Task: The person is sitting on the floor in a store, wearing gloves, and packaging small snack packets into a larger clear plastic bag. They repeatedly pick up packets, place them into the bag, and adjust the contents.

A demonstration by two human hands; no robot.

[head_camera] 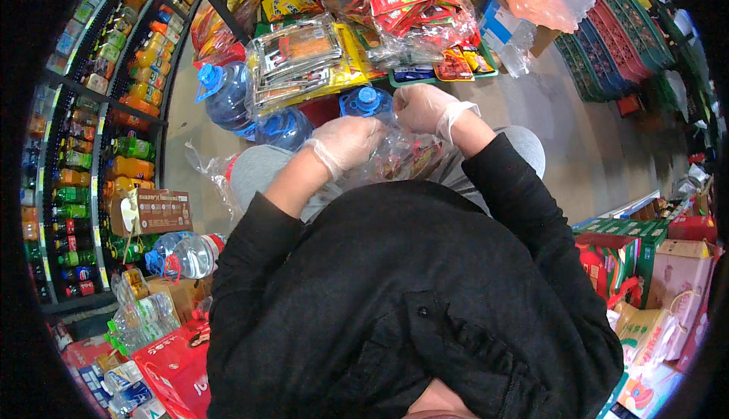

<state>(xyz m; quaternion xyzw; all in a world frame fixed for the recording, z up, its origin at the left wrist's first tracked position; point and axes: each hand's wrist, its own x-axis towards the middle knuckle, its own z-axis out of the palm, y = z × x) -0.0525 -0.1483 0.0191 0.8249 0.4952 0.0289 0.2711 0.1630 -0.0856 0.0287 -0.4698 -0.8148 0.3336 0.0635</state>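
Observation:
In my lap lies a clear plastic bag (398, 157) with red and green packets showing through it. My left hand (348, 144), in a thin translucent glove, grips the bag's upper edge. The same kind of glove covers my right hand (427, 110), its curled fingers pinching the bag's film a little farther away. Just beyond both hands stands a large water bottle with a blue cap (368, 97). Flat snack packets (302, 57) are stacked past my left hand. Beyond my right hand, a clear bag holds red snack packets (413, 6).
Drink shelves (102, 128) line the left side. More large water bottles (225, 97) stand ahead of my left knee. Stacked plastic crates (609, 43) are at the far right. Cartons (680, 294) crowd the near right, and bottles (193, 254) the near left.

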